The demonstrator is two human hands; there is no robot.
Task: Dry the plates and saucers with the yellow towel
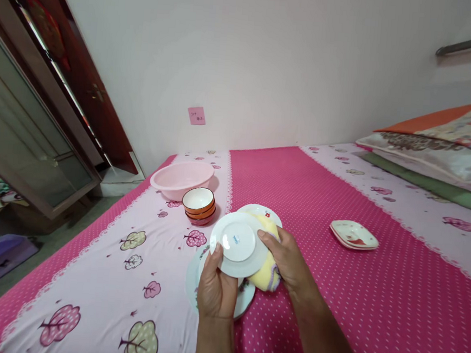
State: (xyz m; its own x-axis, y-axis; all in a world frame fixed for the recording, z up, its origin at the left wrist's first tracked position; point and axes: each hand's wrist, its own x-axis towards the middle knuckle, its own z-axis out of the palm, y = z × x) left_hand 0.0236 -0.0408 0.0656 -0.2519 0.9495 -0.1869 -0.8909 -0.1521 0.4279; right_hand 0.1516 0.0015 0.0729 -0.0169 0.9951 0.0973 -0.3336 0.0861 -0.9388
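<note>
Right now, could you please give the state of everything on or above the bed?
Held plate: tilted, underside showing
Yellow cloth: bunched
Left hand: gripping plate
Right hand: holding cloth against plate
Plate underneath: lying flat
Plate behind: mostly hidden
Bowls: stacked upright
Small dishes: stacked upright
Pink basin: upright
Pillows: piled

the left hand (218, 293) and the right hand (293, 261) are bare, and so are both wrists (300, 297) and forearms (327, 336).

Above the pink basin (183, 179), a pink note (197, 116) is clinging to the wall (267, 81), its dark writing (200, 118) staying too small to read. Right of the basin, a white plate (241, 249) is showing an illegible blue mark (236, 239).
</note>
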